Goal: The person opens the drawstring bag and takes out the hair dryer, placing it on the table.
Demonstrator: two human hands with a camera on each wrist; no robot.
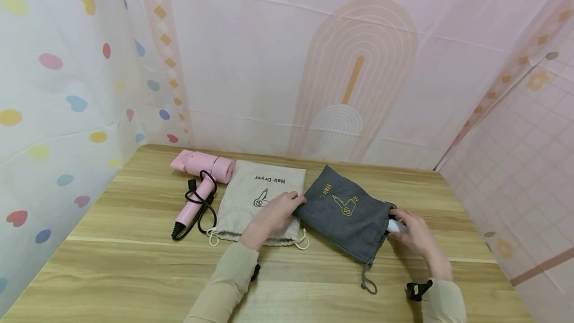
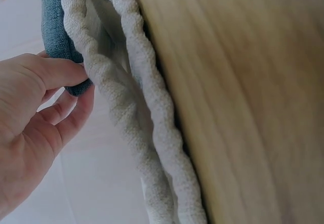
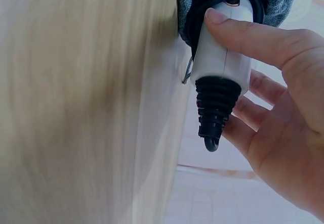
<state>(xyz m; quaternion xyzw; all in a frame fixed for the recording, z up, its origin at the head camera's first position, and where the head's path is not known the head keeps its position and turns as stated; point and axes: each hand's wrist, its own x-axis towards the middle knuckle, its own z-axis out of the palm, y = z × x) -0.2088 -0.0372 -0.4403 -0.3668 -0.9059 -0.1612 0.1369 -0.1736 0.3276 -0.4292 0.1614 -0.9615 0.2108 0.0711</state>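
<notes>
A dark grey drawstring bag (image 1: 327,218) with a yellow hair dryer drawing lies tilted at the right. My left hand (image 1: 274,214) pinches its closed lower corner between thumb and fingers, above a beige drawstring bag (image 1: 237,198). In the left wrist view the beige bag's gathered mouth (image 2: 147,82) gapes slightly beside that hand. From the grey bag's open end sticks the white handle (image 3: 217,57) of a hair dryer, with a black ribbed cord sleeve (image 3: 217,102) and black cord around it. My right hand (image 1: 419,236) grips this handle, thumb on top; the dryer's other end is hidden inside the bag.
Left of the beige bag lies a pink hair dryer (image 1: 197,163) with its black cord (image 1: 200,208) looped about the handle. The wooden table (image 1: 134,263) meets patterned curtains (image 1: 251,88) at the back and on both sides. A grey drawstring loop (image 1: 368,283) hangs toward the front.
</notes>
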